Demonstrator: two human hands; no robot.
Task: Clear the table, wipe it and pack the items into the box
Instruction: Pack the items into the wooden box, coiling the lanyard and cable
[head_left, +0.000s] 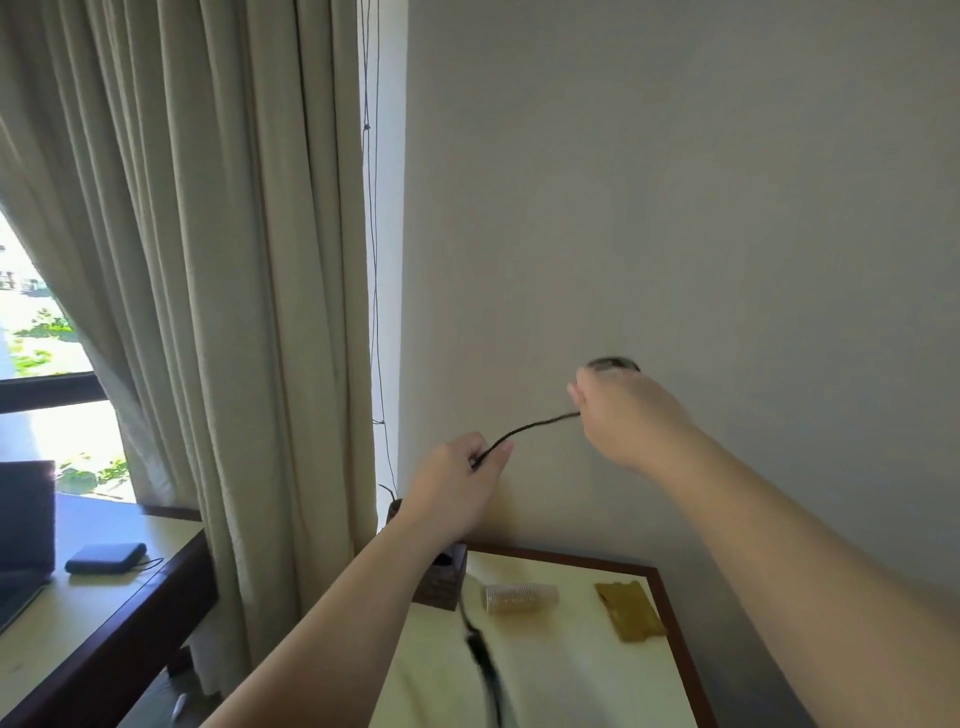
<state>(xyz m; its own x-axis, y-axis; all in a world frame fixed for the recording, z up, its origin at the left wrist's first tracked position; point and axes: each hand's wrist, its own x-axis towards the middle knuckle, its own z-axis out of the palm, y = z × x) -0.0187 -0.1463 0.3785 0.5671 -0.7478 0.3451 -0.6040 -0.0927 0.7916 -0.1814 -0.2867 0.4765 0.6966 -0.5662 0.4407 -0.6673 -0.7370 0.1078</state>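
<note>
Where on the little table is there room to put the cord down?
The bare table in front of the tipped paper cup and left of the yellow cloth looks free. The back left corner is crowded: the dark woven box, the cup and the hanging cord sit close together. The side desk's near part, in front of the power bank, is bare too.

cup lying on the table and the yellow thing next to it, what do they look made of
Cup: looks like thin translucent plastic with a ribbed or dotted texture, though paper is possible. Yellow piece: seems a soft matte cloth, mustard-coloured, lying flat with uneven edges. Both rest on the table.
</note>
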